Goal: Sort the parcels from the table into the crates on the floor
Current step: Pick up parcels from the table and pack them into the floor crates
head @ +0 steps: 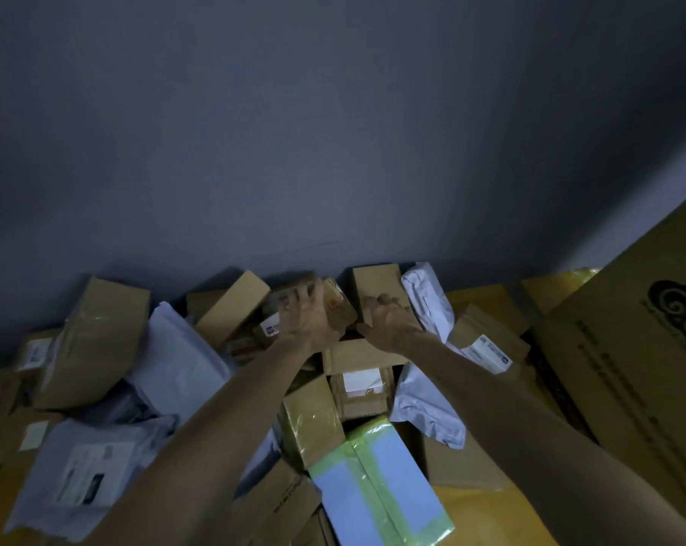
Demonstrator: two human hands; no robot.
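The left hand [305, 315], blurred, touches a small taped parcel [338, 309] atop the pile on the surface [475, 299]; whether it grips, I cannot tell. The right hand [388, 321] hovers beside, fingers loosely spread

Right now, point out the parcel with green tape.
The white box at bottom centre; no other parcel shows green tape, and none is as bright.

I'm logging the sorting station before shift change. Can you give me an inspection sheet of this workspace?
Surface: yellow top, mostly buried under parcels.
Job's things: cardboard boxes and grey mailer bags piled together; crates not in view.
Clutter: large printed carton at the right.
Hands: left hand on a small taped parcel, grip blurred; right hand open, holding nothing.
Cables: nothing seen.
Surroundings: dark grey wall behind; dim light.
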